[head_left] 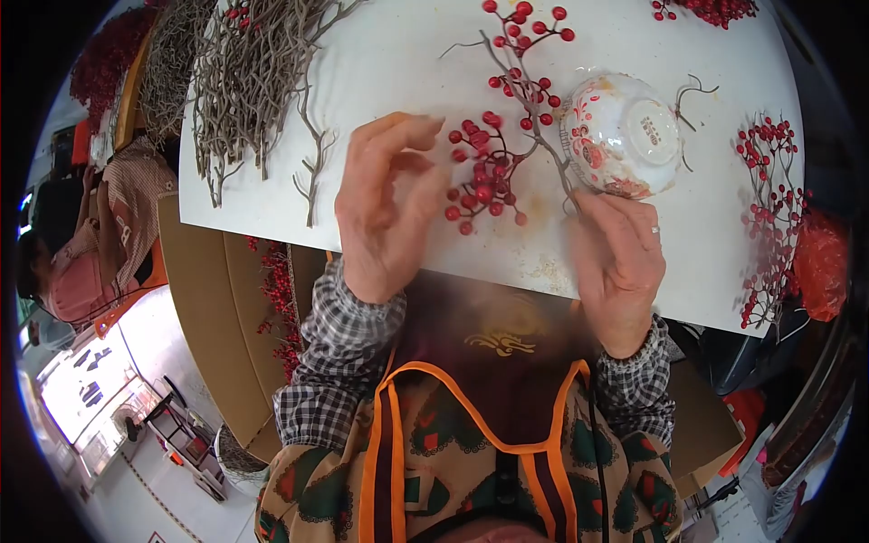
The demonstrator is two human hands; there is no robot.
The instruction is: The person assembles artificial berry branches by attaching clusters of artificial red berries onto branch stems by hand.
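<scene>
An artificial branch with red berries (538, 136) lies slantwise over the white table, its lower stem pinched in the fingers of my right hand (621, 258). My left hand (385, 204) is raised just left of a berry cluster (485, 185), fingers curved and apart, a little blurred, with nothing visible in them. Close above my right hand a patterned bowl (625, 136) sits upside down, its base upward and its side stained. A bare brown twig (312, 167) lies to the left of my left hand.
Many bare twigs (249, 81) are heaped at the table's upper left. Finished-looking berry branches (769, 208) lie at the right edge by a red plastic bag (822, 262). A cardboard box (213, 317) stands below the left edge. Another person (86, 262) sits at far left.
</scene>
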